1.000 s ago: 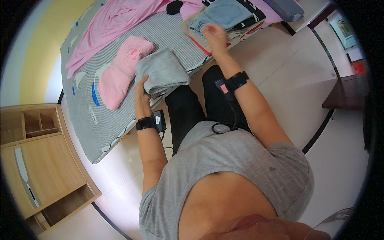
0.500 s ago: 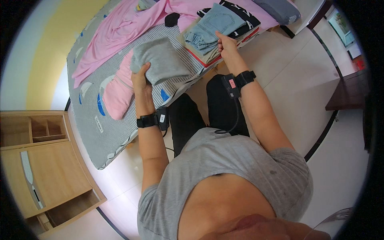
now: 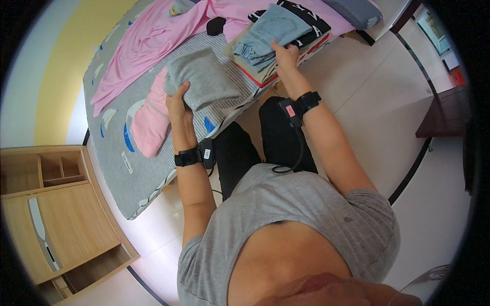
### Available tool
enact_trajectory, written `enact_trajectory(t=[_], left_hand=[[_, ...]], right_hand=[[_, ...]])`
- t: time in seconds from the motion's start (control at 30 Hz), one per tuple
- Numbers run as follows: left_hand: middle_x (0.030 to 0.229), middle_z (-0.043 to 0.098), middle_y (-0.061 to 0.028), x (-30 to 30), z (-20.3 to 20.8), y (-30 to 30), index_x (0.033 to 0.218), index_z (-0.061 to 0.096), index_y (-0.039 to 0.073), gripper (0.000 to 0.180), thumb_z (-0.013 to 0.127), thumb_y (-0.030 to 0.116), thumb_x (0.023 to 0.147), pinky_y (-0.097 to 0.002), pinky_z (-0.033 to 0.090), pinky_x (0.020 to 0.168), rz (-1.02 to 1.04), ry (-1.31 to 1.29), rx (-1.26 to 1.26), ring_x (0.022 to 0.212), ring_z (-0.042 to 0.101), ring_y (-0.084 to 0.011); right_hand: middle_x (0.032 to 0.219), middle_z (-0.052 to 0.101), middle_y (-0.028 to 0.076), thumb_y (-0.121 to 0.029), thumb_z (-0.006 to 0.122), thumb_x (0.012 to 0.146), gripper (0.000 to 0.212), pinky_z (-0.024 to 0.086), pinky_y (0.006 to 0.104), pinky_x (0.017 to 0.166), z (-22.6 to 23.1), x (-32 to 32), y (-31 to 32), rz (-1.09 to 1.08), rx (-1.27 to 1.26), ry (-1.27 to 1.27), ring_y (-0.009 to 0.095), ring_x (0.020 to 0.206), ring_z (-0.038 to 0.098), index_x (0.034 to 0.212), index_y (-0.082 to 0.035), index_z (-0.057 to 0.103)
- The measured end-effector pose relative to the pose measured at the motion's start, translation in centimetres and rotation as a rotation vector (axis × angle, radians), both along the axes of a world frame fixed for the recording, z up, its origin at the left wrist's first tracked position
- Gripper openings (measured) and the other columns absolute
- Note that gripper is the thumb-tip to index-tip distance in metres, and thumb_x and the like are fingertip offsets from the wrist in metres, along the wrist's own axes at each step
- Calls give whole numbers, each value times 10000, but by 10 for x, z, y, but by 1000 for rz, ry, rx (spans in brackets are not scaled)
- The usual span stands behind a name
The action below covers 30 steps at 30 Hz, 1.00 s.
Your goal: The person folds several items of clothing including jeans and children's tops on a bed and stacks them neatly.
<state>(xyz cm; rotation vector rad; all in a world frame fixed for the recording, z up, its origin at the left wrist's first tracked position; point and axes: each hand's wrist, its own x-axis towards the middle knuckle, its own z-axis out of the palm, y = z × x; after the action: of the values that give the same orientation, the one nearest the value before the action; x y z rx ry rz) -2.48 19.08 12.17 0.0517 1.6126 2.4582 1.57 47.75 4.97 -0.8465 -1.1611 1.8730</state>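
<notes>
My left hand (image 3: 178, 104) is closed on the near edge of a folded grey garment (image 3: 204, 76), thumb on top and the other fingers hidden beneath. The garment is held above the bed, partly over a folded pink garment (image 3: 149, 127). To the right, a stack of folded clothes (image 3: 262, 80) lies at the bed's edge. On top of it are folded light-blue jeans (image 3: 278, 28). My right hand (image 3: 287, 56) is at the near edge of the jeans, its thumb and fingers pinched on the fabric there. Black cloth with white lettering (image 3: 319, 26) shows beside the jeans.
A pink cloth (image 3: 153, 46) spreads over the far part of the striped bed (image 3: 115, 178). A small black item (image 3: 216, 25) lies near it. A wooden cabinet (image 3: 76, 214) stands at the left, a dark wooden piece of furniture (image 3: 444, 112) at the right. Cables hang from my wrist bands.
My right hand has shifted slightly down and left along the jeans' edge, its fingers turned more onto the fabric. The left hand keeps the grey garment almost in place.
</notes>
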Motion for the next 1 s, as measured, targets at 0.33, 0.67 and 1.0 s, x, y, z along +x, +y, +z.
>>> enact_trajectory(t=[0.33,0.67,1.0], left_hand=[[1019,544,-118,-2,0,5,1129,440,-14,494,594,-57,662,-334,446,792,-24,-40,29,913,539,-235],[1000,547,-120,-6,5,7,1130,438,-23,489,621,17,678,-335,459,765,-106,-55,36,891,545,-239],[1020,545,-145,-19,25,39,1117,437,-56,475,632,89,709,-336,479,764,-312,-136,143,890,564,-238]], right_hand=[[857,576,127,-118,682,696,284,414,340,649,9,8,-1,36,-36,66,204,758,536,857,72,546],[905,573,106,-41,676,681,286,430,294,663,3,-20,11,-4,-49,53,179,749,549,916,50,541],[984,546,115,77,617,677,322,433,343,805,100,25,63,108,-53,566,237,901,531,977,44,506]])
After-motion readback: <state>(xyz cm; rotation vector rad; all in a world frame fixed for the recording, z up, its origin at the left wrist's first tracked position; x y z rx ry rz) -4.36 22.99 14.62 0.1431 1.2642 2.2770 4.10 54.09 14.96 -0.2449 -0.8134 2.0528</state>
